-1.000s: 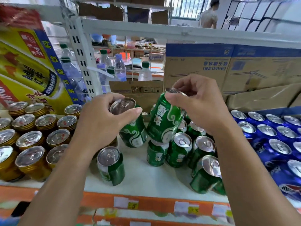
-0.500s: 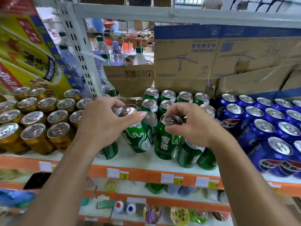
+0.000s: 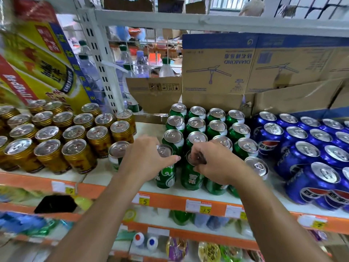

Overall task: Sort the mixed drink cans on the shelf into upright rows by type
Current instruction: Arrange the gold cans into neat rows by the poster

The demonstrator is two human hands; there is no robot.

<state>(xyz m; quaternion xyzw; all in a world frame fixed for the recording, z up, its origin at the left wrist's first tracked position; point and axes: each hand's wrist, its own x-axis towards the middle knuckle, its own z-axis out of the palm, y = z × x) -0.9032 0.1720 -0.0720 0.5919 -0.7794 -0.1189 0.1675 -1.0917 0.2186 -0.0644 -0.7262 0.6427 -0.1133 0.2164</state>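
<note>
Item: green drink cans point(image 3: 196, 124), rigid thin-walled aluminium with smooth printed sides, presumably full and so moderately heavy; easily dented if squeezed mid-wall, apt to topple when set down off-square. Location: middle of the store shelf point(image 3: 170, 199), massed in upright rows between gold cans point(image 3: 75, 148) on the left and blue Pepsi cans point(image 3: 302, 154) on the right, cardboard boxes point(image 3: 217, 72) behind. Two in hand at the front edge of the green block, both upright or nearly so, bases at or just above the shelf board, contact not discernible. Left hand point(image 3: 147, 161): fingers point(image 3: 174, 158) curled round the upper wall of the left green can point(image 3: 166, 176), thumb across just below the lid. Right hand point(image 3: 219, 163): fingertips closed on the rim of the right green can point(image 3: 190, 178) from above, exact pinch blurred. Best hold, by judgement: round the upper wall or the stiff rolled rim, never by the pull tab; firm but not crushing, given the slick sides. Stage, by judgement: seating this pair into the front row. Outstanding: one stray green can point(image 3: 118, 155) on the far side of the left hand, just beside the gold cans.
</note>
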